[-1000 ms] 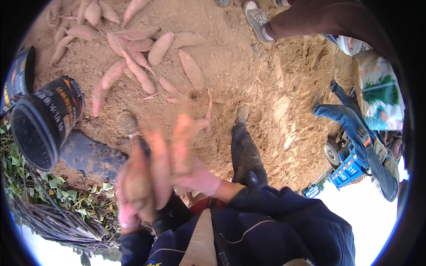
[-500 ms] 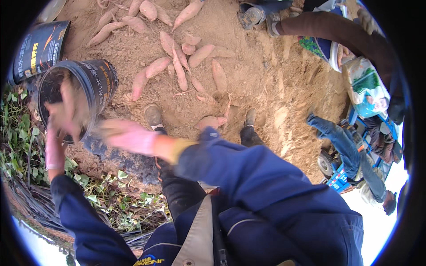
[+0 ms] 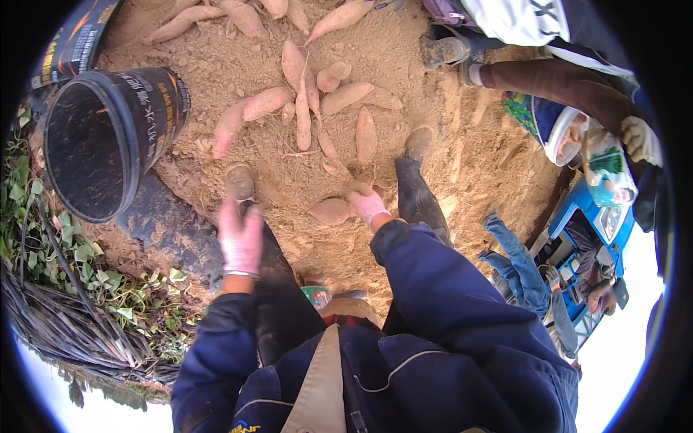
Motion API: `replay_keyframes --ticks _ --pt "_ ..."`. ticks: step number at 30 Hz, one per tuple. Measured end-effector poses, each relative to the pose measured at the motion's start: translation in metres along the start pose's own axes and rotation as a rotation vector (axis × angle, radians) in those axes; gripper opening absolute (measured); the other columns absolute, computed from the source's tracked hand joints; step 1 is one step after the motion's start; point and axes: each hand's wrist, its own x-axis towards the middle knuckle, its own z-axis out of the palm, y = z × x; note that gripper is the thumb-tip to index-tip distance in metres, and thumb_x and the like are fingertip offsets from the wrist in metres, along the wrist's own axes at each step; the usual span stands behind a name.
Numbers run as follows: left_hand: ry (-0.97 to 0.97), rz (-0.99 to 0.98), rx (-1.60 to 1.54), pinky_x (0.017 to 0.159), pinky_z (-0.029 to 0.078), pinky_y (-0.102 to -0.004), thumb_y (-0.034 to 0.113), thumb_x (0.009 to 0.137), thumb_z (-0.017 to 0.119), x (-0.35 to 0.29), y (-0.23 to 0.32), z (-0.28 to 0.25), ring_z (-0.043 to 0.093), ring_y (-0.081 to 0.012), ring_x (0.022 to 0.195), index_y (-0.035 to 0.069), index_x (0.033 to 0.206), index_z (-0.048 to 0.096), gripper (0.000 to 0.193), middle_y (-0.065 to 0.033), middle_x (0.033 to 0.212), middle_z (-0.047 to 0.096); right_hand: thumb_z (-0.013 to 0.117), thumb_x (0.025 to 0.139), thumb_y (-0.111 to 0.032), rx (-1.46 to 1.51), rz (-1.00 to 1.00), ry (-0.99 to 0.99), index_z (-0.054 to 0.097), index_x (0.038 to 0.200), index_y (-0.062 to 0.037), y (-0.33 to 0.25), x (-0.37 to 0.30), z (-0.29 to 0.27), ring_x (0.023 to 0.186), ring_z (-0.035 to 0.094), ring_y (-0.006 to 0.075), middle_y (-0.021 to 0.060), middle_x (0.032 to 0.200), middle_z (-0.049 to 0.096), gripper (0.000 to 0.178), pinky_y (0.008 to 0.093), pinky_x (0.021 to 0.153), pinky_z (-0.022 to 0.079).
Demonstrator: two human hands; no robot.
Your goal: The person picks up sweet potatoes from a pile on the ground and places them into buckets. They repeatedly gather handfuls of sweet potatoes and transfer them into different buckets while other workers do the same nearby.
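Bucket (image 3: 150, 108) sits near leafy vines (image 3: 83, 252); left hand (image 3: 241, 244) spread, empty; right hand (image 3: 370, 205), grip unclear.

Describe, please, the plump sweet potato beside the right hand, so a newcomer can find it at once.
Find the person's two shoes on the brown soil. Between them, slightly lower in the picture, a plump pink sweet potato lies just left of the right hand. Unlike the scattered sweet potatoes farther up, it lies apart, nearer the person's body.
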Motion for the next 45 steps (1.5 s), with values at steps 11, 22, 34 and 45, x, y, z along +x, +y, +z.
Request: replay_keyframes --ticks 11,22,34,45 --pt "0.242 -1.268 -0.815 0.106 0.046 -0.0646 0.057 0.088 0.077 -0.05 -0.229 0.27 0.051 -0.0392 0.136 0.026 0.16 0.03 0.091 -0.0087 0.156 0.043 0.068 0.085 -0.056 -0.979 -0.081 -0.251 0.047 0.133 -0.0028 0.006 0.129 -0.004 0.116 0.068 0.0404 0.0229 0.127 0.069 0.074 0.0486 0.1 0.051" --pt "0.04 -1.026 -0.742 0.094 0.056 -0.0527 0.024 0.091 0.075 -0.076 -0.141 0.186 0.059 -0.0318 0.125 0.022 0.158 0.034 0.079 -0.0096 0.144 0.053 0.057 0.095 -0.061 -0.49 -0.063 -0.326 0.047 0.133 -0.0027 0.022 -0.01 0.003 0.113 0.065 0.0503 0.0315 0.122 0.064 0.07 0.0539 0.097 0.052" --pt "0.3 -0.372 -0.6 0.119 0.04 -0.0462 0.061 0.102 0.052 -0.063 0.118 -0.131 0.044 -0.0319 0.146 0.006 0.162 0.029 0.084 -0.0174 0.158 0.045 0.045 0.108 -0.041 -0.238 -0.827 -0.843 0.034 0.146 0.009 -0.254 -0.201 0.088 0.111 0.065 0.0413 0.031 0.13 0.046 0.063 0.0477 0.089 0.06" --pt "0.37 0.069 -0.049 0.114 0.047 -0.0529 0.036 0.109 0.052 0.084 0.11 -0.157 0.046 -0.0415 0.143 0.008 0.161 0.029 0.064 -0.0228 0.163 0.033 0.063 0.093 -0.021 0.272 -0.488 -0.639 0.063 0.135 -0.008 -0.182 -0.086 0.093 0.111 0.068 0.0297 0.0175 0.124 0.07 0.044 0.0391 0.099 0.054"
